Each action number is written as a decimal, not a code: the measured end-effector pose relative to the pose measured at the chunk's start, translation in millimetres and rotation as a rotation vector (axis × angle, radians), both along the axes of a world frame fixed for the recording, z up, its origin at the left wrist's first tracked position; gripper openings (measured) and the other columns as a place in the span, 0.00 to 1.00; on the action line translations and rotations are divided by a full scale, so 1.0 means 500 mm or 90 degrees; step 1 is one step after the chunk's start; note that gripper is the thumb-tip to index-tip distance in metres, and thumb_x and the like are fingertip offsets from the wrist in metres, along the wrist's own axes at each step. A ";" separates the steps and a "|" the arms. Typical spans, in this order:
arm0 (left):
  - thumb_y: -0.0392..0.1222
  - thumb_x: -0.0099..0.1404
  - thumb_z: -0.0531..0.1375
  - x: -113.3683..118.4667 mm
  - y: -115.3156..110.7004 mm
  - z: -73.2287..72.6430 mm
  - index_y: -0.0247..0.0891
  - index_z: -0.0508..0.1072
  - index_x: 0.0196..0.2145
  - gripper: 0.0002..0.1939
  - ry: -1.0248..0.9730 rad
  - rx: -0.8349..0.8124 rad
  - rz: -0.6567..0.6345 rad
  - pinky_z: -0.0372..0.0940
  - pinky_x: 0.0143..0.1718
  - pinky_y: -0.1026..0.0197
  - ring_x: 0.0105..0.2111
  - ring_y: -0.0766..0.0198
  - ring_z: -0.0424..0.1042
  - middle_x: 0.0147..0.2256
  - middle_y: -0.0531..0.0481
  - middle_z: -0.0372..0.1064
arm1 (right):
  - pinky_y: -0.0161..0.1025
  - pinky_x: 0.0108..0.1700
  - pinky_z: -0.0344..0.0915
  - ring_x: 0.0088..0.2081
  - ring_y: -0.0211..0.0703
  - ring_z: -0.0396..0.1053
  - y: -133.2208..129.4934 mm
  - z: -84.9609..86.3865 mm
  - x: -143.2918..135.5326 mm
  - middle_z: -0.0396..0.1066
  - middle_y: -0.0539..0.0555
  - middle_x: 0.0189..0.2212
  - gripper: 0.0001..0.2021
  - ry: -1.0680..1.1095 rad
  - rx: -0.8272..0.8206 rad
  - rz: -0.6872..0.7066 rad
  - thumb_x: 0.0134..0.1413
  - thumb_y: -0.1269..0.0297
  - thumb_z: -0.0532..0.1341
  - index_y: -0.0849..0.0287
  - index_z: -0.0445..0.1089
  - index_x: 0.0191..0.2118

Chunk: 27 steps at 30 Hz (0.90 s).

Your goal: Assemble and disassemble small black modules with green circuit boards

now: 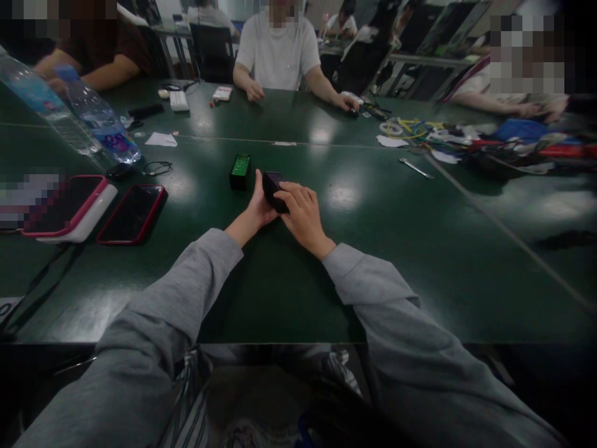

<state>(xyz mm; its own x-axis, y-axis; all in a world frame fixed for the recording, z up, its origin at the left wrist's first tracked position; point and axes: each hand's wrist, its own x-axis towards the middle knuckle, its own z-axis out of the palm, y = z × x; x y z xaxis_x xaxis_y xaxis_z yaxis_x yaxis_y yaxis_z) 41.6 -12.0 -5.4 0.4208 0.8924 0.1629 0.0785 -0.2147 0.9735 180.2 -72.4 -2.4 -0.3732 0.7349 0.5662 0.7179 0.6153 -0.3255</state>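
Both my hands hold a small black box-shaped piece [273, 186] above the green table [298, 292]. My left hand [260, 202] is wrapped under and along its left side, thumb pointing up. The fingers of my right hand [301, 208] are bent over its right side and top. What lies inside the piece is mostly hidden by the fingers and too dark to make out. Just left of my hands stands a black box with a green circuit board [240, 167] on its top, touched by neither hand.
To the left lie a red-rimmed phone [133, 214], another red-edged device [69, 208] and water bottles [105, 124]. A wrench [416, 168] and a heap of cables and tools [466, 140] lie to the right. Another person [284, 53] sits across the table.
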 end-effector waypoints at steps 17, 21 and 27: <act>0.66 0.75 0.36 -0.007 0.017 -0.010 0.35 0.68 0.63 0.40 0.007 0.019 0.025 0.66 0.61 0.39 0.60 0.46 0.71 0.46 0.38 0.80 | 0.66 0.72 0.51 0.73 0.59 0.45 0.010 -0.027 -0.004 0.48 0.64 0.70 0.35 0.068 -0.047 0.033 0.68 0.46 0.53 0.52 0.41 0.73; 0.65 0.76 0.31 -0.002 0.015 -0.009 0.35 0.67 0.64 0.42 0.000 -0.005 0.028 0.67 0.59 0.37 0.60 0.47 0.71 0.49 0.38 0.79 | 0.67 0.73 0.48 0.73 0.58 0.45 0.012 -0.031 -0.006 0.50 0.63 0.70 0.32 0.066 -0.066 0.035 0.69 0.53 0.52 0.54 0.42 0.73; 0.69 0.74 0.40 -0.008 0.012 -0.009 0.38 0.68 0.64 0.40 -0.008 -0.029 0.026 0.67 0.59 0.39 0.58 0.46 0.73 0.50 0.40 0.79 | 0.70 0.72 0.50 0.74 0.59 0.45 -0.007 -0.005 -0.009 0.49 0.60 0.71 0.30 0.123 -0.047 0.020 0.68 0.56 0.53 0.48 0.46 0.71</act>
<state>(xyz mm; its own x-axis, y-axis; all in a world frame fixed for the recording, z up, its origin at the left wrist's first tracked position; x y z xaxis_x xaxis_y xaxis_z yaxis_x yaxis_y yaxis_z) 37.8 -6.1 -9.8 0.3816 0.9155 0.1273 0.0738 -0.1675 0.9831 175.8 -76.0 -5.0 -0.2869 0.7666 0.5744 0.6184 0.6062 -0.5001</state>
